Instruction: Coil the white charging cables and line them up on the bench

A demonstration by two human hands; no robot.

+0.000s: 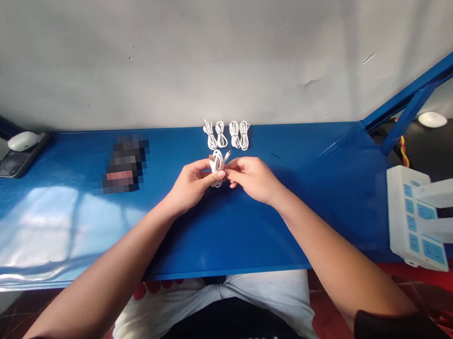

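A coiled white charging cable [217, 162] is held over the blue table, its plug ends sticking up. My left hand [193, 185] is closed on the coil, thumb in front and fingers behind. From the right, my right hand [250, 176] pinches at the side of the same coil; whether a thin tie is between these fingertips is too small to tell. Just beyond the hands lie several bundled white cables [235, 135], each bound round its middle with a dark tie, in two close pairs.
The blue table [226, 230] meets a grey wall behind. A blurred-out dark item [123, 163] lies to the left. A black device with a white rounded object [23, 141] is at the far left. At right stands a white power strip [414, 217] with plugged-in adapters. Small dark bits [275, 155] lie right of the hands.
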